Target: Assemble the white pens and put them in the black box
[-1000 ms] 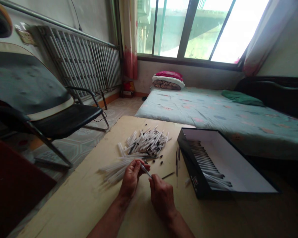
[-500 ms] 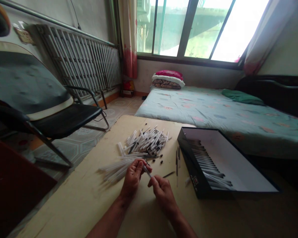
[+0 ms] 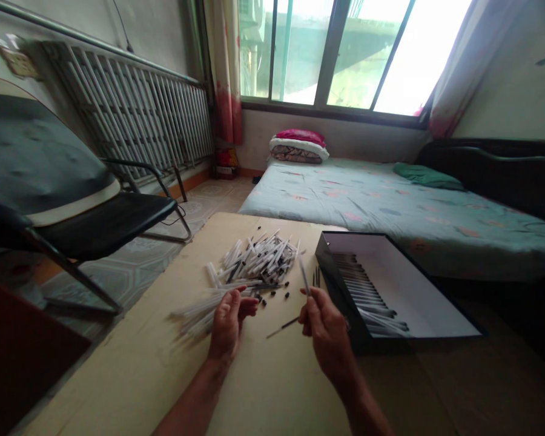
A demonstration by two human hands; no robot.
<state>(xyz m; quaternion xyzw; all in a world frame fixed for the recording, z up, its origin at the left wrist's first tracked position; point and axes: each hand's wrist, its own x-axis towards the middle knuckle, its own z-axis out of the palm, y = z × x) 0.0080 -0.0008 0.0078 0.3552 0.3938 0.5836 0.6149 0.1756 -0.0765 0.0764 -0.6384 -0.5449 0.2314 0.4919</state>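
My right hand (image 3: 329, 327) is closed on a slim whitish pen barrel (image 3: 304, 275), which points up and away from its fingertips. My left hand (image 3: 229, 321) hovers over the table with thumb and fingers apart, and nothing shows in it. Beside it lies a bundle of long clear pen tubes (image 3: 195, 312), partly covered by the fingers. Beyond the hands is a heap of white and black pen parts (image 3: 267, 257). Small black plugs (image 3: 287, 295) are scattered near the heap. A thin dark-and-light pen refill (image 3: 281, 327) lies between the hands, its far end hidden by my right hand.
A black-sided box (image 3: 436, 297) with a white inside stands at the right, holding a row of pens (image 3: 363, 284). Several dark refills (image 3: 317, 276) lie near its left wall. Beyond the pale table (image 3: 131, 375) are a bed (image 3: 345, 188) and a black chair (image 3: 104, 218).
My hands have moved apart. The pen barrel that was between both hands is now in my right hand alone, lifted toward the box; my left hand has let go. The view has shifted slightly.
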